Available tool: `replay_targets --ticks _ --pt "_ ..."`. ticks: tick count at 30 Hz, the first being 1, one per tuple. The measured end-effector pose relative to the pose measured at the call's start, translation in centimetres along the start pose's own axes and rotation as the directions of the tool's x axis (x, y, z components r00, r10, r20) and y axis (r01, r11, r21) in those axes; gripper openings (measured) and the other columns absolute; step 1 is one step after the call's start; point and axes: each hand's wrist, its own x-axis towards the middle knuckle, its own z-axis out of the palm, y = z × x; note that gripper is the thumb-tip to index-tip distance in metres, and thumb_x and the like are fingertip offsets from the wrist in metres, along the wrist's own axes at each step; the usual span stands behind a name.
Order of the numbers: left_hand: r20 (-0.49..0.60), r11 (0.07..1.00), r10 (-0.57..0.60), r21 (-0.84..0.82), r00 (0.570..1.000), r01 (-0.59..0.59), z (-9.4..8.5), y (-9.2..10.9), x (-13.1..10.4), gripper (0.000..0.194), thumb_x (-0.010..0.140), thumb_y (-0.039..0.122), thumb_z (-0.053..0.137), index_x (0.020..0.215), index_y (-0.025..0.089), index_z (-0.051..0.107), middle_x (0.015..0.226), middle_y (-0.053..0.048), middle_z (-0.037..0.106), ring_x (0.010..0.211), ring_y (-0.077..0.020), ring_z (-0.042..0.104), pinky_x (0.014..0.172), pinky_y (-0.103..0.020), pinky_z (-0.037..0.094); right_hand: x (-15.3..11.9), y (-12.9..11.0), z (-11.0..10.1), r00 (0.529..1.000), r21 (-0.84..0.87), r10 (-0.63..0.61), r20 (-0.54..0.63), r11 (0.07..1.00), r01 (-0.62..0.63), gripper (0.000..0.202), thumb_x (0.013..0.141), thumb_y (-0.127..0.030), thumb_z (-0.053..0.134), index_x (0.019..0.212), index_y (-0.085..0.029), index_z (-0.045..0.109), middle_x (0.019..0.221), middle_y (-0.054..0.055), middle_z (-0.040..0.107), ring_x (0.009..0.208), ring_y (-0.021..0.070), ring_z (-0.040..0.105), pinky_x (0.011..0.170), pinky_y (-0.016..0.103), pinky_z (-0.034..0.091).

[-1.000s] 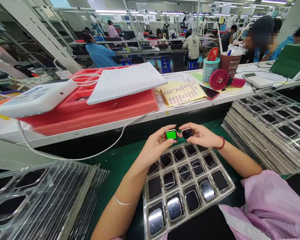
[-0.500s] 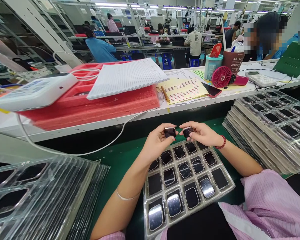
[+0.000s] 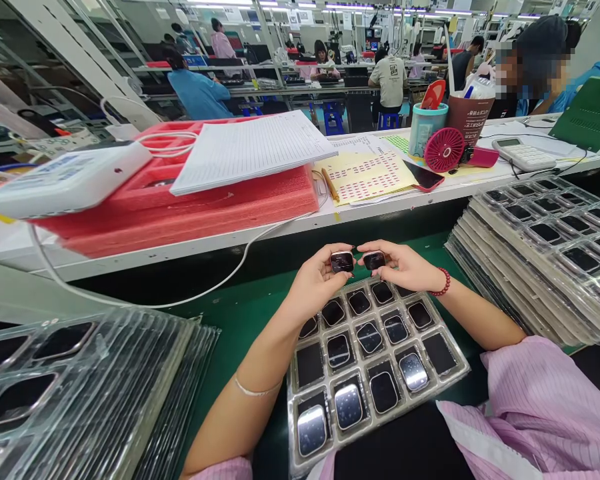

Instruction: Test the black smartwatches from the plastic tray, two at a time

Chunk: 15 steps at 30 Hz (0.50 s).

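My left hand (image 3: 316, 279) is closed on a smartwatch body (image 3: 342, 262), a rounded square with a dark glass face and a pale metal rim. A second, similar smartwatch body (image 3: 375, 260) is pinched between the fingers and thumb of my right hand (image 3: 404, 267). Both are held side by side, screens towards me, above the far edge of a clear plastic tray (image 3: 325, 392). In the tray's compartments lie several more watch bodies, such as a shiny one (image 3: 349, 407) near the front. Two compartments, at the left and right, show only a dark bottom.
Stacked trays stand at the left (image 3: 145, 393) and right (image 3: 535, 267). On the white shelf (image 3: 365, 210) ahead are red foam (image 3: 220, 217), a notepad (image 3: 255, 150), a phone (image 3: 425, 177), a pink fan (image 3: 445, 149) and a calculator (image 3: 524, 153). A white cable (image 3: 180, 303) hangs down. Other people sit beyond.
The watch body in my left hand has tilted, and its face now catches light differently. The one in my right hand has shifted slightly up and left. The tray stays put.
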Motion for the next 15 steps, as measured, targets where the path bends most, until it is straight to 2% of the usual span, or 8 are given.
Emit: replay_targets --ticks 2,5,7,9,10,12,14,15 --pt "0.008 0.996 -0.015 -0.085 1.0 0.015 -0.1 0.0 0.1 0.064 0.071 0.018 0.074 0.13 0.018 0.052 0.101 -0.005 0.069 0.09 -0.0177 0.068 0.085 -0.031 0.054 0.1 0.1 -0.1 0.999 0.114 0.048 -0.005 0.992 -0.047 0.06 0.081 -0.012 0.063 0.139 -0.018 0.046 0.117 0.009 0.062 0.098 0.0179 0.063 0.072 0.026 0.059" --pt "0.07 0.955 -0.052 -0.287 0.996 0.07 -0.3 0.3 0.2 0.078 0.066 0.017 0.082 0.136 0.019 0.047 0.099 -0.004 0.07 0.078 -0.013 0.068 0.067 -0.02 0.053 0.2 0.3 -0.3 0.994 0.385 0.107 0.015 0.917 -0.105 0.07 0.078 -0.015 0.072 0.141 -0.021 0.041 0.117 0.007 0.059 0.081 0.0112 0.064 0.062 0.019 0.059" --pt "0.106 0.906 -0.073 -0.408 0.992 0.11 -0.5 0.5 0.2 0.075 0.064 0.017 0.086 0.131 0.018 0.052 0.095 -0.003 0.071 0.066 -0.0098 0.067 0.054 -0.015 0.048 0.3 0.4 -0.6 0.989 0.517 0.144 0.023 0.845 -0.135 0.071 0.076 -0.017 0.079 0.137 -0.022 0.044 0.115 0.005 0.062 0.073 0.0091 0.065 0.062 0.018 0.059" --pt "0.132 0.837 -0.092 -0.527 0.987 0.149 -0.8 0.9 0.3 0.064 0.066 0.024 0.087 0.123 0.016 0.059 0.093 -0.005 0.073 0.062 -0.0099 0.066 0.048 -0.014 0.047 0.5 0.3 -0.9 0.981 0.623 0.187 0.041 0.763 -0.172 0.064 0.079 -0.025 0.079 0.134 -0.02 0.047 0.115 0.007 0.065 0.074 0.0107 0.069 0.063 0.018 0.06" --pt "0.151 0.793 -0.112 -0.583 0.982 0.179 -0.9 1.1 0.4 0.056 0.071 0.031 0.084 0.119 0.014 0.061 0.094 -0.007 0.074 0.062 -0.0111 0.067 0.047 -0.014 0.048 0.6 0.2 -1.0 0.975 0.676 0.213 0.069 0.709 -0.202 0.056 0.085 -0.033 0.074 0.133 -0.019 0.048 0.115 0.008 0.067 0.075 0.0125 0.07 0.062 0.019 0.061" --pt "0.194 0.698 -0.173 -0.668 0.966 0.259 -1.2 1.5 0.5 0.045 0.086 0.045 0.068 0.114 0.01 0.065 0.097 -0.013 0.075 0.066 -0.014 0.07 0.048 -0.017 0.051 0.8 0.1 -1.2 0.951 0.765 0.265 0.157 0.577 -0.287 0.045 0.1 -0.049 0.049 0.129 -0.015 0.05 0.114 0.013 0.07 0.077 0.0159 0.072 0.059 0.022 0.061" --pt "0.22 0.617 -0.241 -0.717 0.945 0.324 -1.5 1.8 0.6 0.051 0.098 0.05 0.043 0.113 0.006 0.066 0.099 -0.017 0.075 0.066 -0.0149 0.07 0.049 -0.019 0.053 1.0 -0.1 -1.3 0.918 0.814 0.31 0.248 0.448 -0.371 0.06 0.105 -0.055 0.015 0.126 -0.012 0.052 0.108 0.015 0.072 0.073 0.0171 0.073 0.054 0.025 0.061" --pt "0.22 0.588 -0.264 -0.734 0.939 0.338 -1.6 1.9 0.6 0.054 0.101 0.049 0.035 0.113 0.006 0.066 0.098 -0.017 0.076 0.064 -0.0145 0.069 0.049 -0.02 0.053 1.1 -0.2 -1.3 0.903 0.826 0.329 0.275 0.399 -0.397 0.067 0.105 -0.054 0.005 0.124 -0.012 0.052 0.105 0.015 0.073 0.069 0.0169 0.072 0.052 0.025 0.06"
